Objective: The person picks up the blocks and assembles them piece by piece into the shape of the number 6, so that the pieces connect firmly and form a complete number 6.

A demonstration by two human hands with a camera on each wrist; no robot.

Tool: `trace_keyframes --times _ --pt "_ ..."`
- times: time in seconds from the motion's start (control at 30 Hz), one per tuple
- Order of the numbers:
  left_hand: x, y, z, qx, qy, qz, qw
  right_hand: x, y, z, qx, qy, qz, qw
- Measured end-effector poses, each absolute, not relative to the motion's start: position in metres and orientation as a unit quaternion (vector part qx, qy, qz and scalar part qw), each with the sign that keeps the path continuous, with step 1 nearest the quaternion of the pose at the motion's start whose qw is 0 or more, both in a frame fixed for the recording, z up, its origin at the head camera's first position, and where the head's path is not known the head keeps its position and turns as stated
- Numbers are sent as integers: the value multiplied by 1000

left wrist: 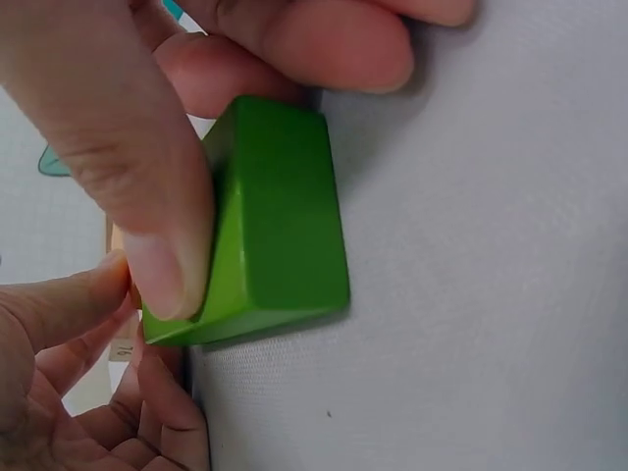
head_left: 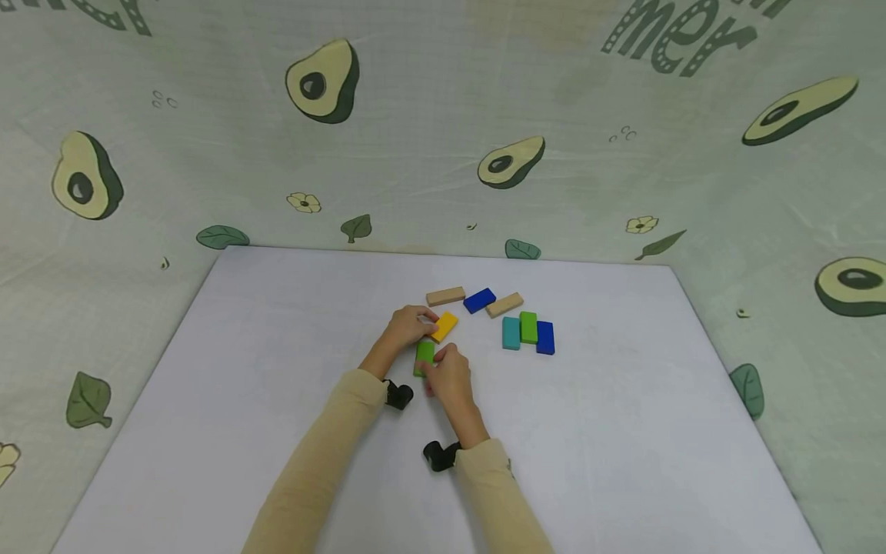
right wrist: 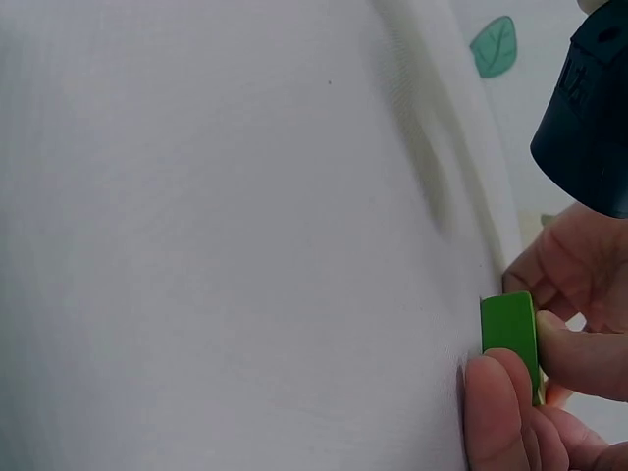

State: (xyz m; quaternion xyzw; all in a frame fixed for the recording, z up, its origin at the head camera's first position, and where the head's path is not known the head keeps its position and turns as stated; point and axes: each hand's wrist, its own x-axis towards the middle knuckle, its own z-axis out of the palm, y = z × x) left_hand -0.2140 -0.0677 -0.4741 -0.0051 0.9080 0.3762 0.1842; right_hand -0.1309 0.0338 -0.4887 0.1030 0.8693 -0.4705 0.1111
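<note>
My left hand point(head_left: 408, 328) pinches a yellow block point(head_left: 446, 325) lying slantwise on the white table. Just below it, my right hand point(head_left: 451, 377) grips a green block point(head_left: 425, 352) at its near end. In the left wrist view, a finger presses along one side of the green block point(left wrist: 289, 206), and other fingers are at its far side. My left hand point(left wrist: 88, 383) shows behind it, with the yellow block mostly hidden. The right wrist view has the green block point(right wrist: 508, 329) between the fingers, its base close to the cloth.
Beyond the hands, a wooden block point(head_left: 445, 296), a blue block point(head_left: 480, 300) and another wooden block point(head_left: 504, 305) form a chain. To the right, teal point(head_left: 511, 333), green point(head_left: 528, 328) and dark blue point(head_left: 545, 338) blocks stand side by side. An avocado-print cloth point(head_left: 415, 215) rises behind the table.
</note>
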Motion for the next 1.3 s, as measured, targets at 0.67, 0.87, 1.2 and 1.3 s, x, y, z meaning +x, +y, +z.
trace_keyframes --times 0.67,0.87,1.2,1.3 --pt "-213 -69 -474 2 910 375 178 -134 37 -494 117 837 -524 112" --pt "-214 -68 -474 10 909 377 178 -134 38 -492 116 835 -525 115" --pt "-216 -67 -473 9 908 369 198 -134 39 -494 120 830 -530 123" --pt "-215 -67 -472 12 908 369 198 -134 39 -494 118 830 -531 121"
